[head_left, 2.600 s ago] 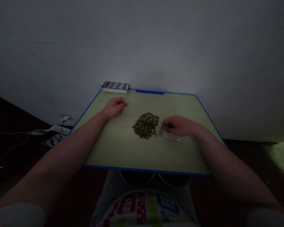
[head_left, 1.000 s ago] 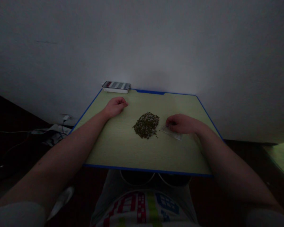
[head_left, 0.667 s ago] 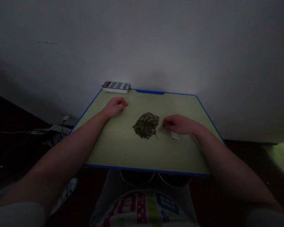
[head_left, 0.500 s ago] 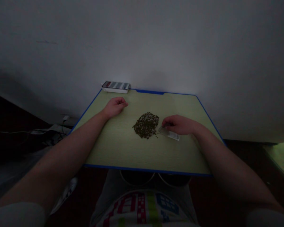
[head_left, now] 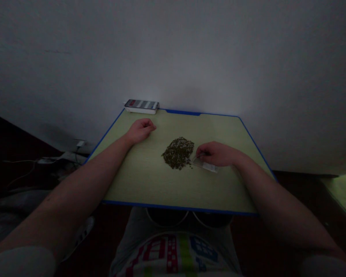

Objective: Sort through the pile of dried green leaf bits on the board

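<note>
A loose pile of small brownish-green grains [head_left: 177, 154] lies on the pale table [head_left: 150, 181] between my hands. My right hand [head_left: 216, 154] is just right of the pile, its fingers pinched on a small clear plastic bag [head_left: 210, 167] with a whitish end. The bag lies low against the tabletop, and its upper part is hidden under my fingers. Left of the pile and a little farther back, my left hand [head_left: 140, 130] rests on the table, fingers curled in and thumb against them. Nothing shows in it.
At the back left corner a phone [head_left: 142, 104] lies on a white box [head_left: 141, 110]. A blue edge [head_left: 181, 207] runs round the table, and a wall [head_left: 178, 57] stands behind it. Cables [head_left: 31, 161] lie to the left. Two dark round containers [head_left: 167, 217] are under the front edge.
My right hand has shifted very slightly down, and the plastic bag has tilted a little with it. My left hand and the pile look unmoved.
</note>
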`<state>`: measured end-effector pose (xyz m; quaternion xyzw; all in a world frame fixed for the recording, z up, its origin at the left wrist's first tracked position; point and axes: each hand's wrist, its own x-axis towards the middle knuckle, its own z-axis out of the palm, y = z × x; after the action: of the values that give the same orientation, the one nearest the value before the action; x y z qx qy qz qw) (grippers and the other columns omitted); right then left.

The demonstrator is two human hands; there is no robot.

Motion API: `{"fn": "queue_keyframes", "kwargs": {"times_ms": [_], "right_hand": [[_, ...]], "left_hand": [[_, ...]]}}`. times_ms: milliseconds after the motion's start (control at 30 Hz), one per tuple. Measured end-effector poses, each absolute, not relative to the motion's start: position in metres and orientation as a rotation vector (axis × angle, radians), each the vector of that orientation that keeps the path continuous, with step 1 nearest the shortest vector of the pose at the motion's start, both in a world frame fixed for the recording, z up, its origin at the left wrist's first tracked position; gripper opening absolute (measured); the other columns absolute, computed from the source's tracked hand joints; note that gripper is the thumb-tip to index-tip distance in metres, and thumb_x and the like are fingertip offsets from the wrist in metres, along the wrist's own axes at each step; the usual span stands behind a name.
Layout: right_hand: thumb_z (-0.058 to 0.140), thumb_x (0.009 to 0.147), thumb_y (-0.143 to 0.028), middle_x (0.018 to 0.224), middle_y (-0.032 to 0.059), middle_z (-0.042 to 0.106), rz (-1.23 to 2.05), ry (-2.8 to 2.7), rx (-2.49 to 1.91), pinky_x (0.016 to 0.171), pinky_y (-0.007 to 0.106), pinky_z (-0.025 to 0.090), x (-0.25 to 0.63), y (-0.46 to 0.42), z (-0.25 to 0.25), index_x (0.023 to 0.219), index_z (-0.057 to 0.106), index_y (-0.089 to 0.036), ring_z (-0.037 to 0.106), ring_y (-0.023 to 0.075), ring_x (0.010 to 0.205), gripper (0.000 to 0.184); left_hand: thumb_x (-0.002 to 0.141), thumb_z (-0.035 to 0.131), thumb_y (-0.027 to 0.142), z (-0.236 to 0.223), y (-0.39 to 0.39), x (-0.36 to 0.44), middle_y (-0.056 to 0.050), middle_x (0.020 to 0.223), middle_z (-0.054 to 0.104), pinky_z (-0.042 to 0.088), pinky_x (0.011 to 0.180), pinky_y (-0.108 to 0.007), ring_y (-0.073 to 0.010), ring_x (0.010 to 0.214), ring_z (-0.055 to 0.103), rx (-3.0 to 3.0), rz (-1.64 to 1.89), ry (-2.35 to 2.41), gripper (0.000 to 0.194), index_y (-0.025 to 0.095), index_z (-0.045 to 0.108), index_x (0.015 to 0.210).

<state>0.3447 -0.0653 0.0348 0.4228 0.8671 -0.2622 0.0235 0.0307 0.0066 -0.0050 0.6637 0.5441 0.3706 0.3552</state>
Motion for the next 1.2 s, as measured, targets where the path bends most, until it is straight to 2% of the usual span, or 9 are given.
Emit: {"fn": "queue_keyframes", "kwargs": {"times_ms": [267, 567, 867, 1200], "right_hand": [[0.05, 0.075, -0.02, 0.078, 0.004, 0.068, -0.711, 2.68, 1.374, 0.057, 0.024, 0.037, 0.34, -0.069, 0.037, 0.09, 0.066, -0.017, 0.056, 0.0142, 0.065, 0.022], [0.052, 0.071, -0.018, 0.085, 0.0067, 0.07, -0.578, 2.582, 1.533, 0.06, 0.025, 0.039, 0.353, -0.059, 0.042, 0.091, 0.068, -0.015, 0.06, 0.0169, 0.071, 0.025], [0.052, 0.071, -0.02, 0.078, 0.0042, 0.069, -0.693, 2.581, 1.483, 0.056, 0.024, 0.038, 0.356, -0.058, 0.04, 0.091, 0.067, -0.016, 0.058, 0.0148, 0.065, 0.025], [0.052, 0.071, -0.019, 0.081, 0.0064, 0.07, -0.581, 2.598, 1.575, 0.058, 0.024, 0.039, 0.345, -0.062, 0.039, 0.089, 0.068, -0.016, 0.059, 0.0157, 0.067, 0.024]], "left_hand": [[0.067, 0.059, 0.037, -0.01, 0.01, 0.028, 0.006, 0.045, 0.04, 0.027, 0.045, -0.022, -0.0069, 0.042, 0.036, 1.705, 0.973, 1.38, 0.021, 0.018, 0.05, 0.065], [0.067, 0.058, 0.037, -0.009, 0.009, 0.029, 0.007, 0.045, 0.04, 0.026, 0.044, -0.022, -0.0069, 0.041, 0.035, 1.687, 0.964, 1.381, 0.021, 0.018, 0.049, 0.065], [0.068, 0.058, 0.036, -0.004, 0.005, 0.031, 0.007, 0.044, 0.039, 0.026, 0.043, -0.022, -0.0065, 0.04, 0.034, 1.679, 0.948, 1.395, 0.021, 0.018, 0.048, 0.064], [0.068, 0.058, 0.037, -0.008, 0.008, 0.029, 0.006, 0.045, 0.04, 0.026, 0.043, -0.022, -0.0066, 0.041, 0.035, 1.697, 0.964, 1.386, 0.022, 0.018, 0.049, 0.064]]}}
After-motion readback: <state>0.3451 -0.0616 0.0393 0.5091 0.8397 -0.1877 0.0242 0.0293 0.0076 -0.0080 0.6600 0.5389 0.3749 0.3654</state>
